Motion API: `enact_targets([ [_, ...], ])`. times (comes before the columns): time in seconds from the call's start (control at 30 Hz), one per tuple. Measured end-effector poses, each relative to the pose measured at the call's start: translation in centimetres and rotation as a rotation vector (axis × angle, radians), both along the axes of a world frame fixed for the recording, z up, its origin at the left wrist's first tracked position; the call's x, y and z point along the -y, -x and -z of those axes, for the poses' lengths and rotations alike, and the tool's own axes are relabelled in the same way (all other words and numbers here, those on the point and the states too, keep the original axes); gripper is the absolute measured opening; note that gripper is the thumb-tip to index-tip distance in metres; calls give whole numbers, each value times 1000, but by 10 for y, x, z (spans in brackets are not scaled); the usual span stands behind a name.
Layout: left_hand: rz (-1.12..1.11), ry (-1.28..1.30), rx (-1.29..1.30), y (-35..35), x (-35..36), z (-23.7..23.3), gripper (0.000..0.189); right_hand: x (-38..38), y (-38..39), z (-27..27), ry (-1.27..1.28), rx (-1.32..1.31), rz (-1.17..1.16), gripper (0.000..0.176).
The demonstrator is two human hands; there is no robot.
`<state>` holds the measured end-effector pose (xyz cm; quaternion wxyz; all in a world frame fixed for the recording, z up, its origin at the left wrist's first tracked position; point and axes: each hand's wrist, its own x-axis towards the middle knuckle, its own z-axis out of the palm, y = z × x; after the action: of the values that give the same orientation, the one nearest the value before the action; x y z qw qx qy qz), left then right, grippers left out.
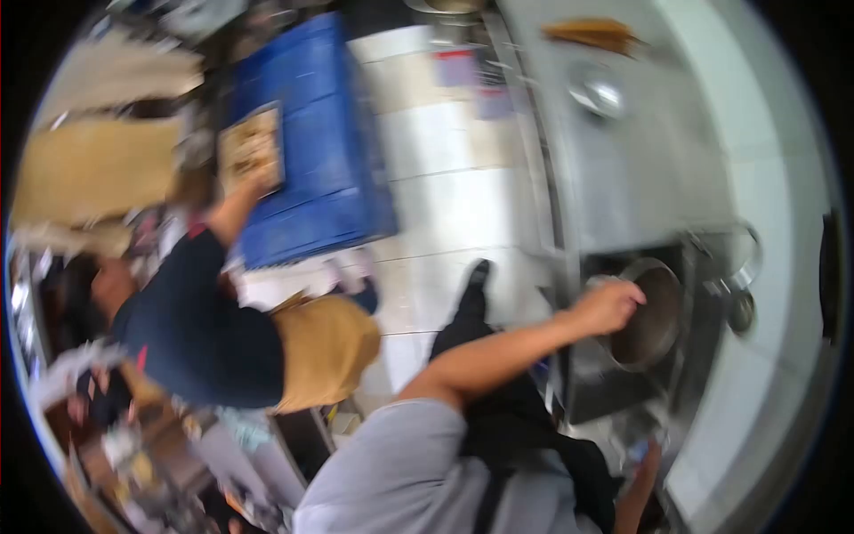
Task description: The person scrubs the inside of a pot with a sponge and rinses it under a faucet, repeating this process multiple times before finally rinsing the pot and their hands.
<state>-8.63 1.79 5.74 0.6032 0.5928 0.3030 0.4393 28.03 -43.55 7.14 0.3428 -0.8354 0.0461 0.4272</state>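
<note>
At 3 o'clock a metal pan [656,327] is held under the steel counter [640,169], with the left hand [609,307] closed over its rim. A grasping step is judged; any lift calls for a firm, level hold. The grip of the blurred right hand [645,467], at 5 o'clock, cannot be told.

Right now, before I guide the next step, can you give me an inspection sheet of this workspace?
Surface: steel counter, with a dark recess at one end.
Job's things: metal pan, sitting in the recess.
Clutter: shiny round metal piece and brown item on the counter, both blurred.
Hands: left hand on the pan's rim, grip unclear; right arm at the bottom edge, hand not made out.
Cables: nothing seen.
Surroundings: tiled floor; a co-worker reaching to a blue crate.
</note>
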Motion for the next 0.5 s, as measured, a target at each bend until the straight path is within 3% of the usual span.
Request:
enact_targets([
  [0.03, 67, -14, -21, -2, 6, -9, 20, -6, 8, -17, -110, -23, 78, 27],
  [0.07, 191, 87, 15, -8, 14, -9, 22, -19, 25, -40, -141, 127, 126, 35],
  [0.1, 139, -50, 57, -20, 23, -10, 23, -36, 34, -61, -143, 205, 74, 39],
  [0.23, 379, -44, 9, -52, 55, -42, 23, -108, 76, -128, -296, 381, 74, 51],
  [0.3, 474, -39, -30, -63, 68, -54, 26, -154, 90, -127, -365, 382, 44, 52],
  [0.37, 486, 42, 40, -82, 81, -69, 46, -195, 98, -100, -493, 351, -73, 50],
  [0.4, 408, -52, 35, -102, 88, -48, 71, -226, 109, -87, -544, 219, -58, 47],
  [0.5, 280, 138, -121, -128, 96, -15, 81, -272, 124, -59, -609, -368, -7, 35],
])
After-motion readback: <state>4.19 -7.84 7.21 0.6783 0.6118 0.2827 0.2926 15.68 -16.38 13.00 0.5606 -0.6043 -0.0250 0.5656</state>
